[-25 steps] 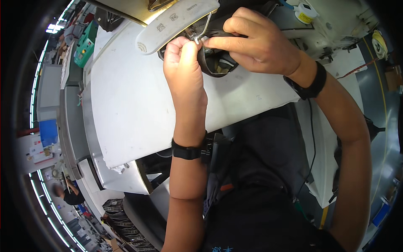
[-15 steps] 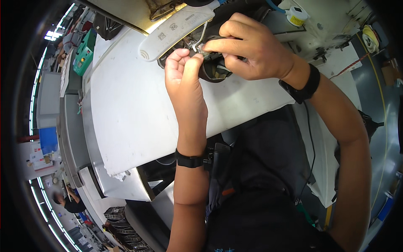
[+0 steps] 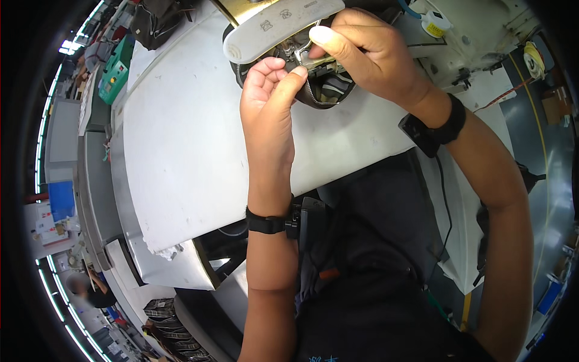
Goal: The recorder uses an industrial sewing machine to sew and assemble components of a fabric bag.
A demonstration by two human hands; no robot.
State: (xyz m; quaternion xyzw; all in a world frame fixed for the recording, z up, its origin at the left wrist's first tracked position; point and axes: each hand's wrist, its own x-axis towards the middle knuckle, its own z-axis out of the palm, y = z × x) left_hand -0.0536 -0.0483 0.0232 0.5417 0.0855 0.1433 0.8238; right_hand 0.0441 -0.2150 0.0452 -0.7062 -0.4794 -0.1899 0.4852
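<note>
Right hand (image 3: 381,63) turned | zippered bag (image 3: 333,90) | beside grip of left hand (image 3: 267,96)

Left hand (image 3: 270,96): fingers curled, thumb tip apart from forefinger. Right hand (image 3: 383,63) beside it, thumb extended, other fingers bent (some tips hidden). Left forearm (image 3: 271,265) near-vertical; right arm (image 3: 506,241) bent at elbow.

- My zipper (image 3: 312,96): shiny metal teeth.
- My tabletop (image 3: 193,145): smooth, white, faintly glossy.
- The sewing-machine panel (image 3: 283,24) before me: smooth grey plastic.
- My left wristband (image 3: 264,223): matt black fabric.
</note>
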